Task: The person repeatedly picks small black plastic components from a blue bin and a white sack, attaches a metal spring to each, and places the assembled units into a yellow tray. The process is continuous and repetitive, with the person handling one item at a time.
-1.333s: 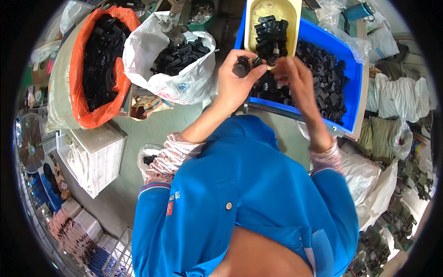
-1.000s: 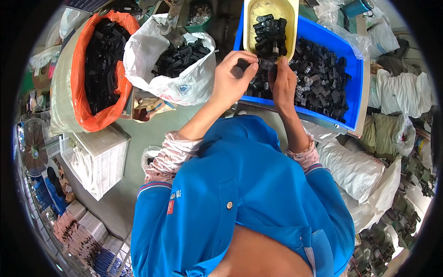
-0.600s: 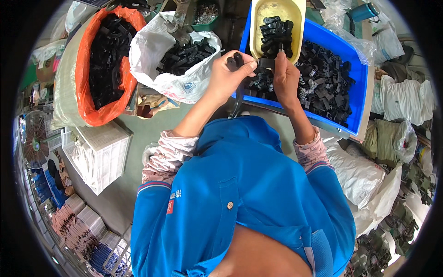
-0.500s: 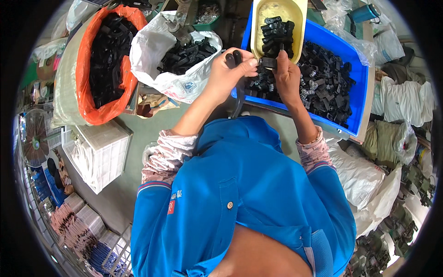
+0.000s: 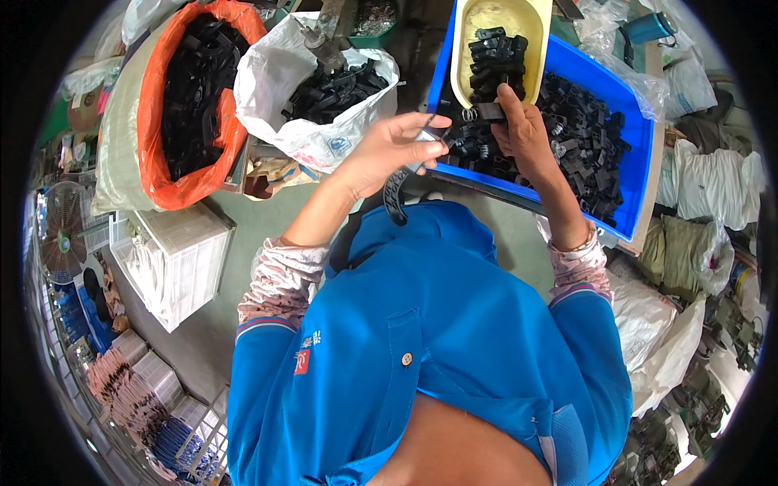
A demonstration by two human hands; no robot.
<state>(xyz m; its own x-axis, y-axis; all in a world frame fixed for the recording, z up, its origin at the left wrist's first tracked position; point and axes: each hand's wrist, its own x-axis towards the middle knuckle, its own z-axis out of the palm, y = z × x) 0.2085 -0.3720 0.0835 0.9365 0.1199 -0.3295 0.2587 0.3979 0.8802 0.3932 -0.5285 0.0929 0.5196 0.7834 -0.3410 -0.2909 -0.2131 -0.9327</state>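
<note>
My left hand (image 5: 387, 150) is closed around a curved black plastic handle (image 5: 395, 197), whose ridged end hangs below the palm. Something thin and greyish shows between the thumb and fingers; I cannot make out what it is. Pinched in my right hand (image 5: 525, 134) is a small black plastic part (image 5: 488, 112), with a metal coil spring (image 5: 468, 115) at its left end. It sits over the near end of a yellow tray (image 5: 462, 53), where stacked black plastic parts (image 5: 496, 58) lie. The tray rests on a blue bin (image 5: 646, 166) full of loose black parts and springs.
Left of the bin stands a white woven sack (image 5: 263, 97) of black pieces. Farther left is an orange-lined sack (image 5: 154, 166) holding more. A white plastic crate (image 5: 182, 267) is on the floor. A teal bottle (image 5: 644, 27) lies beyond the bin's far right corner.
My hands have moved apart, the left one back toward the left and the right one to the right. The black handle now hangs downward, and the coil spring shows more plainly.
</note>
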